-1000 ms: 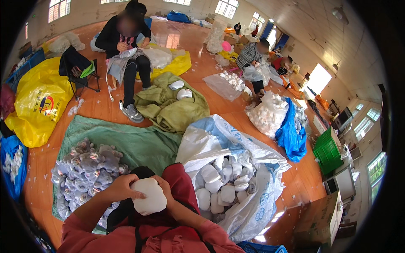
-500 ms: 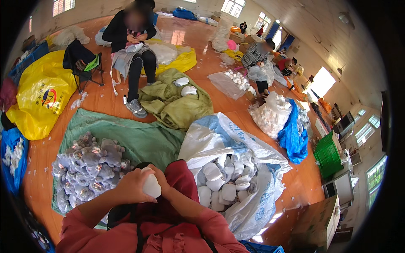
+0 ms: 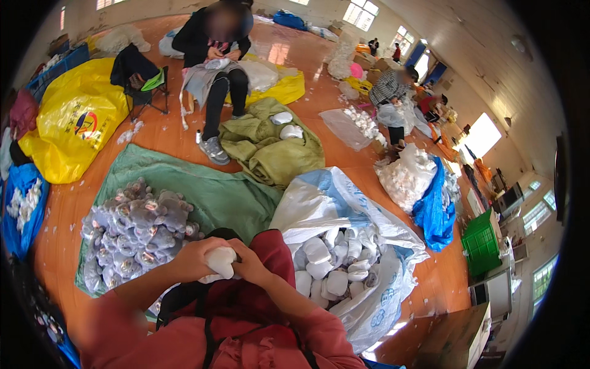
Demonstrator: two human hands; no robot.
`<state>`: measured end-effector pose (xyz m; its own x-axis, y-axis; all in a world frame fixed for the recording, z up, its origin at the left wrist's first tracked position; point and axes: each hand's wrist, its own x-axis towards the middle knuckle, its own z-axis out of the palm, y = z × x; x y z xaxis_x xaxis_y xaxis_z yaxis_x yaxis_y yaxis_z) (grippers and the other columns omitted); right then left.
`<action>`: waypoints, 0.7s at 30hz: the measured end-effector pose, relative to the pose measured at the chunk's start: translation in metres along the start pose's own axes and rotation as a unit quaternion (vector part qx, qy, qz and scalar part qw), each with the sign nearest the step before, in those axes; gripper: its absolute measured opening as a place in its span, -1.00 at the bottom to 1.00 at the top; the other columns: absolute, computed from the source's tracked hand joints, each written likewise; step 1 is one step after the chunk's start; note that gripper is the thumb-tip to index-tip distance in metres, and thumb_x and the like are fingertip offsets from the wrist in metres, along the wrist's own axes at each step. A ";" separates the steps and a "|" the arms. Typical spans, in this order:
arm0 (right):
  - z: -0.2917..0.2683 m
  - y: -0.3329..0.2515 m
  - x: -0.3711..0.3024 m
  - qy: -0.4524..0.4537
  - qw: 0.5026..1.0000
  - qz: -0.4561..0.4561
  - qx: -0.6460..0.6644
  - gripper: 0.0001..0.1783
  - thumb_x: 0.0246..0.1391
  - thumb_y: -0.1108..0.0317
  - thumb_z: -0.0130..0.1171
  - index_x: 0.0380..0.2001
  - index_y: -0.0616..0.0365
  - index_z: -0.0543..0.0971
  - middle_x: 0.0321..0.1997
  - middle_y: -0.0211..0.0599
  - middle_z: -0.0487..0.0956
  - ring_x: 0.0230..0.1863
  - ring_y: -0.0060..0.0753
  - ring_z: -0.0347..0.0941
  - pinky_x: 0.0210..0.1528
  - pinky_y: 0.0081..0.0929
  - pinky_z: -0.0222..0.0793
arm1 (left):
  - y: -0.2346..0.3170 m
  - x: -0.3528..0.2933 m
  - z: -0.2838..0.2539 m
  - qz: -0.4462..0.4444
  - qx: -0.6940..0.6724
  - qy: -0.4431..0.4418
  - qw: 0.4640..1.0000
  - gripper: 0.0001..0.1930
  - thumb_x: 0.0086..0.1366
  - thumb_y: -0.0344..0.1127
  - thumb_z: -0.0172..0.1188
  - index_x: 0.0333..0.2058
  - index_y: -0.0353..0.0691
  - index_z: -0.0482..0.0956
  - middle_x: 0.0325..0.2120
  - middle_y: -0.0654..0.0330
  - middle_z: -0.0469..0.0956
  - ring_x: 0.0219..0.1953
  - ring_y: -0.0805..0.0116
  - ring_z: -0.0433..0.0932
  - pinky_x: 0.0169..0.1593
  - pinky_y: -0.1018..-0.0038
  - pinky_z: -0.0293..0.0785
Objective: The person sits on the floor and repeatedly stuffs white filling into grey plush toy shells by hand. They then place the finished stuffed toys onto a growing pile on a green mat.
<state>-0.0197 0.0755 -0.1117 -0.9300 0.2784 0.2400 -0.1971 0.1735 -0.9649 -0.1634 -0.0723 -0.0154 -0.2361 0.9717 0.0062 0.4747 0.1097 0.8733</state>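
Note:
A small white rounded plush piece (image 3: 220, 261) is held above my lap between both hands. My left hand (image 3: 195, 258) wraps around it from the left with its fingers curled. On the other side my right hand (image 3: 251, 264) presses in, fingers bent against its edge. The piece looks soft and dented, and its underside is partly hidden. Left of my lap, a heap of grey plush toys (image 3: 138, 230) lies on a green sheet (image 3: 184, 178). To the right, an open white woven sack (image 3: 369, 320) holds several white rounded plush pieces (image 3: 337, 281).
Ahead sits a person (image 3: 212, 46) in dark clothes, handling a white piece, with an olive cloth (image 3: 276, 144) before them. A yellow bag (image 3: 74, 123) and folding chair (image 3: 138, 83) stand left. Rightward are a clear bag (image 3: 409, 178), blue sack (image 3: 433, 215) and green crate (image 3: 482, 243).
The white plush piece has turned in my hands and now shows a dented, folded shape. My right hand has shifted onto its right side. The whole view has swung slightly left.

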 end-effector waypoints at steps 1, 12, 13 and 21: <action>-0.005 0.002 -0.004 -0.059 0.991 0.105 0.063 -0.36 0.00 0.34 0.30 0.18 0.13 0.36 0.04 -0.34 0.40 0.07 -0.43 0.35 0.15 -0.45 0.27 | -0.004 0.000 0.001 -0.004 0.020 -0.004 1.000 -0.41 -0.08 -0.17 0.51 -0.05 -0.14 0.50 -0.14 0.06 0.60 -0.11 0.05 0.61 -0.04 0.28 0.50; 0.007 -0.020 0.011 0.002 0.961 0.276 0.017 -0.30 -0.02 0.10 0.43 0.06 0.30 0.41 -0.04 -0.17 0.54 -0.05 -0.40 0.49 -0.03 -0.44 0.43 | -0.027 0.011 0.004 -0.009 0.111 -0.054 0.992 -0.22 -0.11 -0.20 0.47 0.14 -0.07 0.34 -0.03 0.02 0.41 0.04 0.01 0.45 0.10 0.23 0.39; 0.007 -0.013 0.012 0.027 0.968 0.251 -0.004 -0.38 -0.06 0.16 0.46 -0.02 0.29 0.47 -0.08 -0.19 0.58 -0.09 -0.41 0.51 -0.07 -0.43 0.44 | -0.022 0.011 0.003 -0.007 0.094 -0.073 0.993 -0.20 -0.11 -0.20 0.46 0.16 -0.07 0.32 -0.01 0.01 0.39 0.06 0.01 0.43 0.11 0.24 0.38; -0.003 0.018 0.030 0.123 0.956 0.119 -0.238 -0.61 -0.10 0.21 0.39 -0.31 0.19 0.47 -0.31 0.04 0.61 -0.24 0.12 0.55 -0.22 -0.14 0.42 | -0.020 0.020 0.008 0.082 0.105 -0.022 0.991 -0.14 -0.12 -0.22 0.45 0.22 -0.13 0.29 -0.01 -0.03 0.35 0.08 -0.02 0.36 0.16 0.22 0.32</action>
<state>-0.0502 0.0895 -0.1211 -0.8179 0.5675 0.0947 0.2287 0.4717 -0.8516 -0.1707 -0.0533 -0.0363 -0.1063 0.9878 0.1140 0.6706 -0.0134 0.7417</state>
